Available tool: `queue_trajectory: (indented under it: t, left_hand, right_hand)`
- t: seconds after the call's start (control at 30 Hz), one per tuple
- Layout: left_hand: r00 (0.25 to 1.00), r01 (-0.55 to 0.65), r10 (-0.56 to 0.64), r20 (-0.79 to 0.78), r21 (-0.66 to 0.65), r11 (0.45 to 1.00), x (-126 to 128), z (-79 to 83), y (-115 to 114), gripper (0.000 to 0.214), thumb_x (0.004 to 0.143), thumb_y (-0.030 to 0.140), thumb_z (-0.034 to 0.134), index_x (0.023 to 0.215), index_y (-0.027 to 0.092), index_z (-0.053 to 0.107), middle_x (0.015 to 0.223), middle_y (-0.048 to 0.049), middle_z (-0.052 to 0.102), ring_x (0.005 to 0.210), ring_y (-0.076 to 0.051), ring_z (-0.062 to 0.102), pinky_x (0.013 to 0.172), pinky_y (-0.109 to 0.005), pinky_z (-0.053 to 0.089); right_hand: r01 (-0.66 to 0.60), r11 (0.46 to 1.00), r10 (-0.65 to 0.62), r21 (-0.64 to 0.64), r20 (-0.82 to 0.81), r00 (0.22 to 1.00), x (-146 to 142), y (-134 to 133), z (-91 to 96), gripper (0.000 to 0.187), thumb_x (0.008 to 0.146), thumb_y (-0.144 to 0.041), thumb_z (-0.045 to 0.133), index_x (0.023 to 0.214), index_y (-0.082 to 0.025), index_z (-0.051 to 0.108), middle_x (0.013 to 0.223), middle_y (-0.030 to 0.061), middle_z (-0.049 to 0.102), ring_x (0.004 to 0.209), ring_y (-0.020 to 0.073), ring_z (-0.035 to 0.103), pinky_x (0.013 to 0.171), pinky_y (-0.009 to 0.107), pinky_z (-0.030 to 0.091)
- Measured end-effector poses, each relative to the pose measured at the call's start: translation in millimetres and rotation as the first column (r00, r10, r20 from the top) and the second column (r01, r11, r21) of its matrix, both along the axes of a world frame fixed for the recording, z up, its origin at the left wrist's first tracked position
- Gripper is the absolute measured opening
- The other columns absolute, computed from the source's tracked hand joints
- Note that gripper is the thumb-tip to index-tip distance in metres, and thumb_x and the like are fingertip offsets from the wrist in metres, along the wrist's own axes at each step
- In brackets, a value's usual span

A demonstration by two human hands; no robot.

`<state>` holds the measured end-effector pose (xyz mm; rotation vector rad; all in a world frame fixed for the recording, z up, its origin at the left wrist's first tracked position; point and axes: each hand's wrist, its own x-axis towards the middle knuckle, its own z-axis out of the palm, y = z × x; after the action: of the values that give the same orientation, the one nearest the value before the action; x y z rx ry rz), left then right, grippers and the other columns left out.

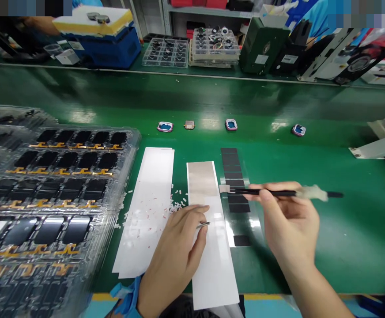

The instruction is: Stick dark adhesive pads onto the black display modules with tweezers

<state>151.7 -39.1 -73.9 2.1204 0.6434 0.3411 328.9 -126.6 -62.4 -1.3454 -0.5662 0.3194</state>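
Electronics assembly workshop, green workbench, plastic trays of display modules, parts shelving

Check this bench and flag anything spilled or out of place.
Small white scraps are scattered over the left white strip and onto the green mat beside it. They stand out as loose litter, unlike the neatly laid strips and trays.

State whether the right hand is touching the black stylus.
Touching: the head view shows the right hand pinching the black stylus between thumb and fingers.
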Motion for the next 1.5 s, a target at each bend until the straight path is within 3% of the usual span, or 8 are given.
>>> queue_trajectory:
  t: [0.07,0.13,0.2,0.3,0.5,0.97,1.23,1.5]
  left_hand:
    - [0.990,-0.101,0.123,0.065,-0.270,0.958,-2,2.4,-3,0.007,0.102,0.030,0.040,0.106,0.026,0.045,0.112,-0.0048,0.064,0.103,-0.019,0.061,0.087,-0.038,0.049]
    - [0.967,-0.131,0.227,0.115,-0.540,0.831,-2,5.6,-6,0.010,0.103,0.035,0.039,0.108,0.027,0.041,0.099,-0.0017,0.065,0.079,-0.013,0.061,0.073,-0.030,0.049]
    - [0.940,-0.085,0.293,0.175,-0.712,0.697,1,9.2,-10,0.012,0.103,0.037,0.036,0.108,0.027,0.039,0.088,0.0010,0.063,0.063,-0.010,0.054,0.063,-0.025,0.045]
    - [0.888,0.001,0.371,0.273,-0.806,0.591,7,14.4,-13,0.012,0.104,0.035,0.032,0.105,0.025,0.039,0.077,0.0043,0.056,0.056,-0.007,0.042,0.061,-0.022,0.038]
    - [0.844,0.090,0.421,0.331,-0.863,0.498,10,17.7,-15,0.014,0.102,0.039,0.041,0.108,0.026,0.042,0.085,0.0034,0.054,0.061,-0.007,0.036,0.066,-0.020,0.038]
    - [0.856,-0.014,0.452,0.250,-0.864,0.503,6,12.2,-16,0.017,0.102,0.042,0.038,0.102,0.026,0.045,0.081,0.0032,0.048,0.064,-0.007,0.040,0.063,-0.017,0.037]
    - [0.859,-0.046,0.452,0.240,-0.843,0.536,7,11.4,-15,0.018,0.103,0.041,0.037,0.101,0.026,0.046,0.077,0.0031,0.047,0.063,-0.007,0.040,0.065,-0.017,0.040]
    - [0.841,-0.044,0.446,0.307,-0.783,0.621,9,8.9,-17,0.015,0.103,0.037,0.037,0.099,0.024,0.044,0.081,0.0019,0.049,0.072,-0.009,0.051,0.067,-0.020,0.044]
  right_hand:
    - [0.013,0.999,-0.012,0.029,-0.048,0.999,-11,-9,3.3,0.012,0.082,-0.016,0.073,0.089,-0.021,0.064,0.088,0.0001,0.070,0.076,0.0137,0.073,0.073,0.023,0.064]
    - [-0.008,0.999,0.011,0.032,-0.080,0.997,-29,-15,1.5,0.011,0.084,-0.015,0.070,0.090,-0.021,0.063,0.087,0.0001,0.070,0.074,0.0132,0.074,0.071,0.022,0.064]
    - [-0.018,0.999,0.022,0.041,-0.105,0.994,-49,-16,-3.9,0.010,0.087,-0.015,0.066,0.092,-0.022,0.061,0.086,0.0009,0.071,0.075,0.0148,0.074,0.070,0.023,0.064]
    - [0.035,0.996,-0.026,0.081,-0.113,0.993,-73,-11,-12.6,0.009,0.090,-0.016,0.062,0.094,-0.022,0.057,0.085,0.0027,0.070,0.079,0.0187,0.075,0.070,0.027,0.065]
    - [0.122,0.984,-0.117,0.132,-0.043,0.992,-90,3,-19.9,0.010,0.091,-0.013,0.057,0.092,-0.021,0.052,0.083,0.0035,0.066,0.076,0.0210,0.074,0.059,0.030,0.065]
    - [0.062,0.980,-0.066,0.188,0.013,0.998,-89,4,-22.6,0.016,0.090,-0.006,0.055,0.095,-0.021,0.052,0.083,0.0024,0.070,0.079,0.0181,0.074,0.065,0.030,0.066]
    - [0.091,0.992,-0.089,0.090,-0.031,0.996,-91,3,-18.3,0.013,0.091,-0.011,0.055,0.091,-0.024,0.051,0.081,0.0013,0.066,0.079,0.0172,0.072,0.061,0.027,0.063]
    - [0.100,0.992,-0.098,0.072,-0.036,0.995,-91,3,-20.1,0.011,0.091,-0.014,0.056,0.091,-0.023,0.051,0.083,0.0016,0.062,0.076,0.0172,0.072,0.060,0.028,0.064]
